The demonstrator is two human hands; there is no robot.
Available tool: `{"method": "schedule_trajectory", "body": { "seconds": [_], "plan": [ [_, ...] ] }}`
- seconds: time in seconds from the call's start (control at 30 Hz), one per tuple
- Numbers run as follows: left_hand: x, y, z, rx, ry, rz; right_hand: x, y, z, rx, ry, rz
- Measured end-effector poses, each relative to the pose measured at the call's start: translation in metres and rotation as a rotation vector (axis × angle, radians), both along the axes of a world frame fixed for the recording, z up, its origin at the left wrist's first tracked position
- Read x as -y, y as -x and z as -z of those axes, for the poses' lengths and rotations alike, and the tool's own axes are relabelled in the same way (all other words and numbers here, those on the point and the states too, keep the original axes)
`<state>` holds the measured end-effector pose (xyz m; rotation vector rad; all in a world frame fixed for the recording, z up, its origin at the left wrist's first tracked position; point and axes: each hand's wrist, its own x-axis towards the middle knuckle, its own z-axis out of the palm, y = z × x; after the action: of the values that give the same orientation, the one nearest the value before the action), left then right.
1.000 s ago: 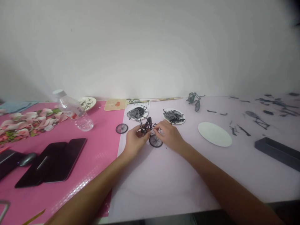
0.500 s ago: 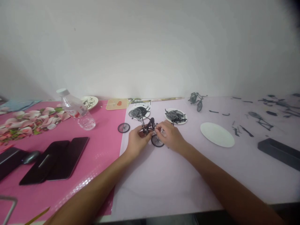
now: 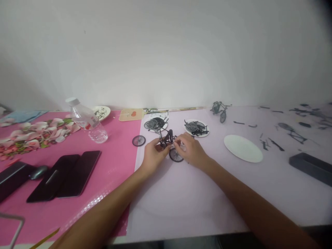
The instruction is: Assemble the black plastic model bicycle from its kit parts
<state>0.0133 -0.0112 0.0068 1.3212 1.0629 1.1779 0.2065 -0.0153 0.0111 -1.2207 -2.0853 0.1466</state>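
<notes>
Between my two hands stands a small black model bicycle frame (image 3: 168, 137). My left hand (image 3: 154, 152) is closed around its left side, thumb and fingers pinching it. The fingertips of my right hand (image 3: 190, 147) are pinched together at the frame's right side; whether a tiny part sits between them I cannot make out. Just below the fingertips lies a spoked toy wheel (image 3: 176, 155), partly covered by my right hand. Another spoked wheel (image 3: 139, 140) lies to the left, on the border of the pink and white coverings.
Behind my hands, a left plate (image 3: 166, 127) and a right plate (image 3: 206, 133) hold black bicycle parts. A model bicycle (image 3: 219, 110) stands near the wall. To the right are a white plate (image 3: 243, 148), loose parts and a dark tray (image 3: 310, 169). A bottle (image 3: 89, 122) and phones (image 3: 79, 174) lie left.
The whole view has shifted slightly, so everything sits a little further right. My hands keep the same grip at the bicycle frame, with only slight finger movement.
</notes>
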Motion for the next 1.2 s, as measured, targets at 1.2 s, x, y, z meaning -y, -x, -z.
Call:
{"method": "schedule_trajectory", "body": {
  "seconds": [1.2],
  "plan": [
    [-0.003,0.001,0.011,0.017,-0.044,0.045,0.000,0.002,0.001,0.016,0.013,-0.022]
  ]
}}
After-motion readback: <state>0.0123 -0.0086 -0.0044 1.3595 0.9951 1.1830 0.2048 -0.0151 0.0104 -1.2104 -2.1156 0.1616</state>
